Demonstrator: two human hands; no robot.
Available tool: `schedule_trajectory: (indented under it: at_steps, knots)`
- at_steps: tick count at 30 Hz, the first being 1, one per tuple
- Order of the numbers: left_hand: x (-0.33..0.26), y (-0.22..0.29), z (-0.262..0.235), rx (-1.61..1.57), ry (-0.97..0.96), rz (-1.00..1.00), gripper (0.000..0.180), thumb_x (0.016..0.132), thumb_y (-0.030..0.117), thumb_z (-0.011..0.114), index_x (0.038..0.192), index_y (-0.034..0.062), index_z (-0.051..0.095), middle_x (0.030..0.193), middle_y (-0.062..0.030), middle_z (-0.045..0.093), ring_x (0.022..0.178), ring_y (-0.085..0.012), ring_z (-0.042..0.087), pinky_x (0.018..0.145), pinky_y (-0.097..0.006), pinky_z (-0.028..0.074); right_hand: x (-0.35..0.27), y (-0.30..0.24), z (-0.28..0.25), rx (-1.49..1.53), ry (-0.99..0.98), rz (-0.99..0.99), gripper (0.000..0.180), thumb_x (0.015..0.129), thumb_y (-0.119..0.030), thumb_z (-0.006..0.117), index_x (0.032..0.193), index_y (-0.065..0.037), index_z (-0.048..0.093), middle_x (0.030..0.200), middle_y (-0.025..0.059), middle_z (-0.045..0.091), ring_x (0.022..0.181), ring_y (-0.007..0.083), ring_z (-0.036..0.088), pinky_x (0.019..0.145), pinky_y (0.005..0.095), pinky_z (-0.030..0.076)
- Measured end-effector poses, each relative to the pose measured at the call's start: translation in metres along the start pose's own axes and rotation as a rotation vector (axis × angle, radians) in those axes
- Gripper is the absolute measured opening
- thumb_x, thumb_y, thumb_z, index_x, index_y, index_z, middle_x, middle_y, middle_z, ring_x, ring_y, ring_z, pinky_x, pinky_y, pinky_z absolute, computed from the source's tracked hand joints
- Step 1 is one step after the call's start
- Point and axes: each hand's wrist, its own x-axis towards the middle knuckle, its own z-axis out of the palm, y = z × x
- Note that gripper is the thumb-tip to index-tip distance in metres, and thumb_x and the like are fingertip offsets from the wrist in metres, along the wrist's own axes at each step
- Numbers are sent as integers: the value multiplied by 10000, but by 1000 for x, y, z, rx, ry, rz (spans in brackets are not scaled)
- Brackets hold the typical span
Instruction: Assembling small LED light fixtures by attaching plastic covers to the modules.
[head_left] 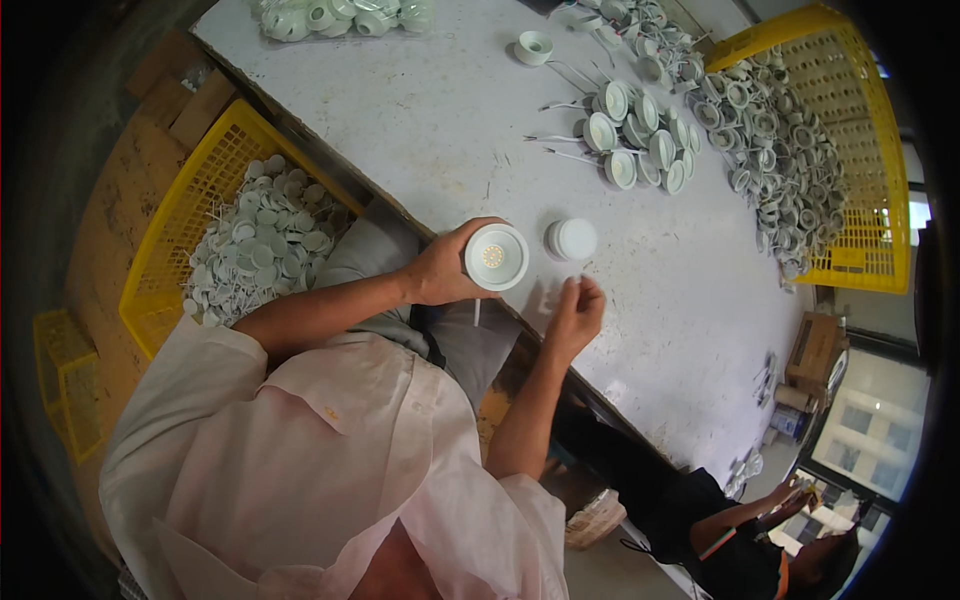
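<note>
In my left hand (440, 268) is a round white LED downlight (497, 257), its face turned up. A ring of small yellowish LED dots shows in its middle, and a short white lead hangs below. The fingers wrap around its rim, just over the table's near edge. Over the tabletop, my right hand (577, 318) is closed with its fingertips pinched together; whatever they hold, if anything, is too small to make out. Just beyond those fingertips stands a small stack of round white covers (575, 240), apart from the hand.
Several wired white downlights (640, 135) cluster on the white table (420, 120), with a single white ring (533, 47) nearby. A tipped yellow basket (880, 150) spills more at right. Another yellow basket (160, 255) of white discs (265, 240) is at my left. A person (735, 530) sits lower right.
</note>
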Motion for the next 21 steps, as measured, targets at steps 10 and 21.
schedule_trajectory:
  at_steps: [10, 21]
  knots:
    - [-11, -8, 1, -9, -51, -94, 828, 660, 99, 825, 1348, 66, 366, 1266, -98, 527, 1194, -204, 506, 1017, -345, 411, 73, 16, 10, -194, -50, 5, 280, 835, -205, 702, 976, 19, 610, 677, -1, 540, 604, 78, 493, 551, 206, 412]
    - [-9, -3, 4, -14, -82, -131, 830, 659, 82, 821, 1352, 68, 365, 1267, -95, 527, 1195, -203, 503, 1018, -343, 410, 64, 21, -12, 461, -88, 349, 108, 909, -129, 607, 840, -70, 549, 694, 22, 561, 580, 85, 527, 527, 198, 437]
